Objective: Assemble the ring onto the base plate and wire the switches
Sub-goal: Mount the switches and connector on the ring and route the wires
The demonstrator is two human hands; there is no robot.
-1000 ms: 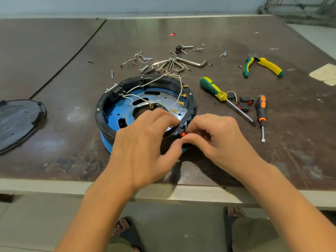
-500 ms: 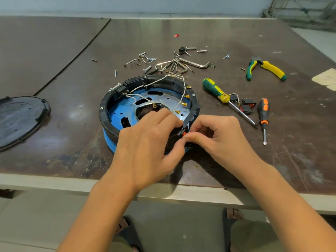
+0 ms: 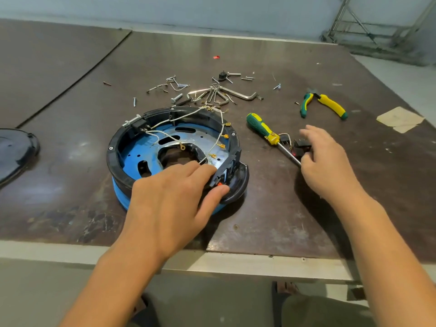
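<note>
Ring (image 3: 113,159) is sat on the blue plate (image 3: 141,154), so that part looks done. Whoever's doing this has their left hand (image 3: 169,199) clamped on the ring's near wall, fingers draped inside and thumb pressing outside by the bracket (image 3: 228,166). I'd guess that's to stop it sliding. Their right hand (image 3: 328,166) is off to the right of the ring, fingers loosely spread around the loose switches (image 3: 300,144) next to the screwdriver (image 3: 259,128). Can't tell if it's actually got one. White wires (image 3: 219,138) dangle inside the ring with their terminals free, so I reckon the wiring's barely started.
</note>
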